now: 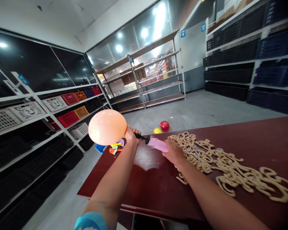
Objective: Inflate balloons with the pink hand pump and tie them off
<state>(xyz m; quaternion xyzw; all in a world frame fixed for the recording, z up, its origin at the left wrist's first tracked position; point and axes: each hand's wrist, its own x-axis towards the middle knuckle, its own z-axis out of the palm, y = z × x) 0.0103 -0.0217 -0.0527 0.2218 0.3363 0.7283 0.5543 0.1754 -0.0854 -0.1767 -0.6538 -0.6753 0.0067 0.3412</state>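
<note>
An inflated orange balloon [107, 126] floats at the left end of the dark red table [148, 179]. My left hand [132, 135] is closed round the balloon's neck where it meets the black nozzle of a pink hand pump [157, 144]. My right hand [174, 152] grips the pump's pink barrel. Small uninflated balloons [116, 147] in several colours lie on the table just below the orange one.
A tangled heap of beige looped cord [230, 169] covers the table's right side. A red balloon [164, 125] and a yellow balloon [157, 130] lie on the floor beyond. Shelving with crates [69, 99] lines the left wall; dark crates fill racks at right.
</note>
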